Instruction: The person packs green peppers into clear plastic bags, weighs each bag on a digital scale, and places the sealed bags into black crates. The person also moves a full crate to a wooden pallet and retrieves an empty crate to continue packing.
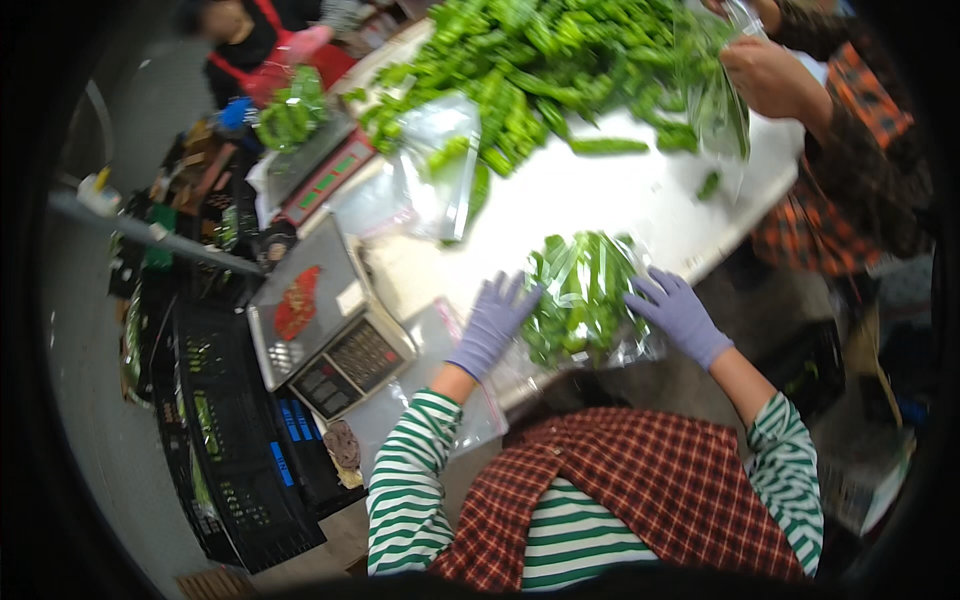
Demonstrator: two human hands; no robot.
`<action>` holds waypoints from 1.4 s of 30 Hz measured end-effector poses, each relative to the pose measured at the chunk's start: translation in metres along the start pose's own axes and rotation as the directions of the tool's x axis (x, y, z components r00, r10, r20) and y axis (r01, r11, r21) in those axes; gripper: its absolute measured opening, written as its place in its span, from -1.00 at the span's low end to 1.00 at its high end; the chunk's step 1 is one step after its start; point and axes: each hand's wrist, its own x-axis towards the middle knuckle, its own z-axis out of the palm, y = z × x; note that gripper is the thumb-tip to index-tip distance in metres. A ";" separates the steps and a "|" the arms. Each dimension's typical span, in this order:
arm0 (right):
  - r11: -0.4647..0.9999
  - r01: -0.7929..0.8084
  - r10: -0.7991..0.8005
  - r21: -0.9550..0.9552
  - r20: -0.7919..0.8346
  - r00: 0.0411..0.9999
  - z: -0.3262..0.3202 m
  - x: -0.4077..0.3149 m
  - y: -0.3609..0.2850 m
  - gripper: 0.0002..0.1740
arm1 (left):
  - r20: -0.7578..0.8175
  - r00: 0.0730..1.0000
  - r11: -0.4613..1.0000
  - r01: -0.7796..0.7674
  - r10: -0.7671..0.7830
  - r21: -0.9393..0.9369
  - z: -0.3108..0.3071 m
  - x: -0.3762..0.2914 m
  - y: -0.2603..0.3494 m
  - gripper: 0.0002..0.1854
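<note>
A clear plastic bag of green peppers lies on the white table at its near edge, in front of me. My left hand, in a purple glove, rests at the bag's left side with fingers spread. My right hand, gloved the same way, touches or nearly touches the bag's right side, fingers apart. Neither hand is closed around anything. Beyond the bag, a large heap of loose green peppers covers the far part of the table. Empty clear bags lie at the heap's near left.
Left of my left hand stands a digital scale with a red patch on its pan. Behind it, a second scale bears bagged peppers. Black crates stand lower left. At right, a co-worker's hand holds a bag.
</note>
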 end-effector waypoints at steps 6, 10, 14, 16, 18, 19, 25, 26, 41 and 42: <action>0.882 -0.037 -0.026 0.469 0.127 0.992 0.041 0.031 0.046 -0.18 | 0.101 0.972 0.671 0.221 -0.214 -0.708 0.010 0.029 -0.005 -0.22; 0.305 -0.190 0.324 0.933 0.086 0.942 0.008 0.064 0.055 -0.40 | -0.030 0.948 0.414 0.110 -0.316 -0.904 -0.039 0.050 -0.009 -0.24; -0.060 -0.238 0.435 0.969 0.240 0.868 0.047 0.100 0.063 -0.64 | 0.246 0.726 0.049 0.359 -0.642 -0.932 -0.042 0.063 -0.010 -0.18; -0.050 -0.104 0.461 0.993 0.115 0.880 0.067 0.093 0.047 -0.55 | 0.370 0.692 -0.040 0.443 -0.620 -0.896 -0.118 0.045 0.008 -0.13; -0.177 -0.100 0.427 0.979 0.168 0.888 0.070 0.105 0.026 -0.53 | 0.282 0.739 -0.093 0.287 -0.612 -0.953 -0.127 0.019 0.016 -0.12; -0.331 -0.117 0.380 0.936 0.246 0.892 0.064 0.111 0.017 -0.53 | 0.295 0.742 -0.045 0.338 -0.601 -0.940 -0.144 0.007 0.020 -0.12; 0.098 -0.116 0.086 0.988 0.108 0.990 -0.003 0.136 -0.039 -0.48 | 0.247 0.706 -0.373 -0.025 -0.664 -0.928 -0.144 -0.066 0.004 -0.29; 0.098 -0.124 0.024 0.987 0.123 0.992 -0.006 0.141 -0.046 -0.46 | 0.272 0.707 -0.426 -0.045 -0.653 -0.904 -0.147 -0.081 -0.003 -0.32; -0.547 -0.239 -0.186 0.802 0.162 0.969 -0.099 0.266 -0.353 -0.67 | -0.040 0.531 -0.139 -0.293 -0.846 -0.946 -0.331 -0.363 0.000 -0.36; -0.511 -0.145 -0.150 0.847 0.079 0.986 -0.095 0.278 -0.375 -0.72 | 0.004 0.497 -0.149 -0.253 -0.868 -0.956 -0.348 -0.381 0.004 -0.36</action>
